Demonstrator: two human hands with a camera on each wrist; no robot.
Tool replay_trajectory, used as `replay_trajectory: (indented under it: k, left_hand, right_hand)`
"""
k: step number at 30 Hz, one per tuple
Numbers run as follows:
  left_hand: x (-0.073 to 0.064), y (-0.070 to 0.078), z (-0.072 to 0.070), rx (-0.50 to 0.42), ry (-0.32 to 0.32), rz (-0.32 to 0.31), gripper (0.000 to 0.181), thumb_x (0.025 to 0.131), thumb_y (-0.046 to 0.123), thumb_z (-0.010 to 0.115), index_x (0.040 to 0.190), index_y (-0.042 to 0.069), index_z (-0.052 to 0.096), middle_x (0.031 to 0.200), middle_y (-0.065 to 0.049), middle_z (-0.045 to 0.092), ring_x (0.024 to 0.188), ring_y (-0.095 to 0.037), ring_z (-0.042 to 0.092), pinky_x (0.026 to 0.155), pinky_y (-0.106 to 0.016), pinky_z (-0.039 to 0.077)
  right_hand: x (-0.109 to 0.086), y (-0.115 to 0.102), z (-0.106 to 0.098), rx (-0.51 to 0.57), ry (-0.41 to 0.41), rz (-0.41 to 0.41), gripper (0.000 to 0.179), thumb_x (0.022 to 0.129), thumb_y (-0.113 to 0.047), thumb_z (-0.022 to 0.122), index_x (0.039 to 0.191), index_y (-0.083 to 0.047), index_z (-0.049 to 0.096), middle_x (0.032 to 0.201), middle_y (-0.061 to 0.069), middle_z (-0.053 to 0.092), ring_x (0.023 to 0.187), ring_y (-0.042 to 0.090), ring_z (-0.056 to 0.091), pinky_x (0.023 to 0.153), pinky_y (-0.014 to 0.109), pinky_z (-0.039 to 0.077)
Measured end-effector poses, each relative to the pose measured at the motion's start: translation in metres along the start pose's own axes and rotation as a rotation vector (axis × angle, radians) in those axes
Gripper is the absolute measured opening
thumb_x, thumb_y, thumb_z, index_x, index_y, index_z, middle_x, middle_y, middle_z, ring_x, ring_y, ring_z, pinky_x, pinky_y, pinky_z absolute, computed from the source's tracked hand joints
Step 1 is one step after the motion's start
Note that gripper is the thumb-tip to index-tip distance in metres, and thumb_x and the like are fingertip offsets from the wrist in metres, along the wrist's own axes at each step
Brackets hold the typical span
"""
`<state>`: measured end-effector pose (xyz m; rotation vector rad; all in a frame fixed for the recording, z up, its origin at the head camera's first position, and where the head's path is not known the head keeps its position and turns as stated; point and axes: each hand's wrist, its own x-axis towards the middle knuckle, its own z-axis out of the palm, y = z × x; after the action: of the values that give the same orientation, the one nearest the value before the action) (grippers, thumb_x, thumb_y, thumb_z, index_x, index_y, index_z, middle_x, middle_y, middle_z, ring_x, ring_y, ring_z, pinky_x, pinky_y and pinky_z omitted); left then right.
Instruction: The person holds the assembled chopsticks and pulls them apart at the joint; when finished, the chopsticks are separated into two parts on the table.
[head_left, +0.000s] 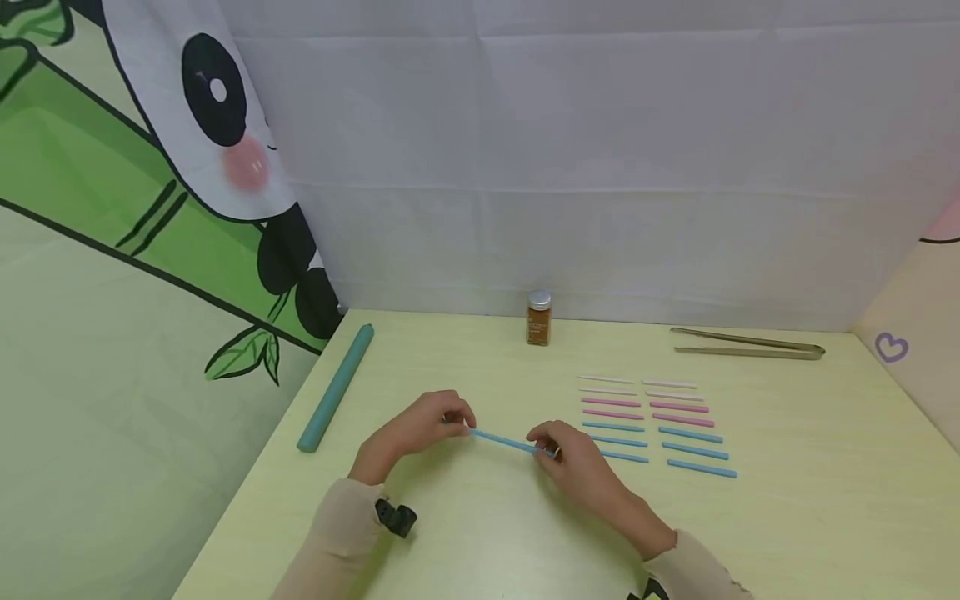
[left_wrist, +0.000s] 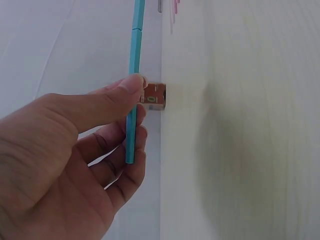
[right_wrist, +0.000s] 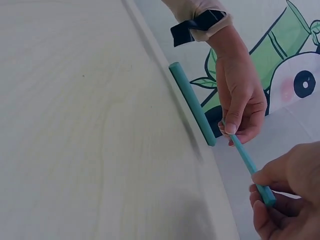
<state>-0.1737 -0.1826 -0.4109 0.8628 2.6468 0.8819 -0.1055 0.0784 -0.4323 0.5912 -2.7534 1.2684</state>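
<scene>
A thin blue stick [head_left: 502, 440] is held level above the table between the two hands. My left hand [head_left: 420, 427] pinches its left end between thumb and fingers, and my right hand [head_left: 581, 473] pinches the right end. Up close in the left wrist view, the blue stick [left_wrist: 134, 55] has flat sides and a seam line across it near the top of the picture. The left hand's thumb [left_wrist: 131, 84] presses on it, with the end running down past the fingers. In the right wrist view, both hands grip the stick [right_wrist: 244, 154] near its ends.
Right of the hands lie two columns of sticks: white, pink [head_left: 678, 407] and blue [head_left: 701, 472]. Large metal tweezers [head_left: 750, 352] lie at the back right. A small brown bottle with a silver cap [head_left: 538, 317] stands at the back. A teal roll [head_left: 336, 388] lies along the left edge.
</scene>
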Motion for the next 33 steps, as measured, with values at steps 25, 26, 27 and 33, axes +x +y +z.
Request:
replay_trajectory:
  k: [25,26,27,33]
  left_hand:
    - [0.032,0.064,0.035,0.062,0.026,0.143,0.005,0.091,0.013,0.065,0.092,0.009,0.064,0.088,0.002,0.058,0.080,-0.008,0.054,0.074,-0.021,0.047]
    - [0.032,0.064,0.035,0.060,0.029,0.144,0.005,0.091,0.013,0.065,0.092,0.009,0.064,0.087,0.003,0.058,0.079,-0.008,0.054,0.074,-0.020,0.047]
    - [0.033,0.064,0.036,0.061,0.034,0.147,0.004,0.091,0.013,0.066,0.091,0.009,0.064,0.087,0.003,0.057,0.079,-0.008,0.054,0.073,-0.020,0.047]
    - [0.035,0.063,0.039,0.074,0.067,0.174,0.005,0.090,0.013,0.066,0.089,0.010,0.063,0.086,0.003,0.057,0.079,-0.008,0.054,0.074,-0.020,0.047]
  right_hand:
    - [-0.002,0.017,-0.031,-0.098,0.030,-0.103,0.007,0.089,-0.011,0.067,0.096,-0.014,0.069,0.089,-0.007,0.058,0.078,0.006,0.054,0.069,0.022,0.048]
    - [-0.002,0.017,-0.032,-0.099,0.032,-0.100,0.007,0.089,-0.011,0.067,0.096,-0.013,0.069,0.089,-0.007,0.058,0.078,0.006,0.054,0.069,0.023,0.048]
    - [-0.003,0.017,-0.032,-0.098,0.034,-0.098,0.007,0.089,-0.010,0.067,0.095,-0.013,0.068,0.089,-0.007,0.058,0.078,0.006,0.054,0.069,0.023,0.048]
    - [-0.004,0.018,-0.032,-0.094,0.044,-0.112,0.007,0.090,-0.009,0.066,0.095,-0.011,0.067,0.089,-0.006,0.058,0.079,0.007,0.054,0.069,0.024,0.049]
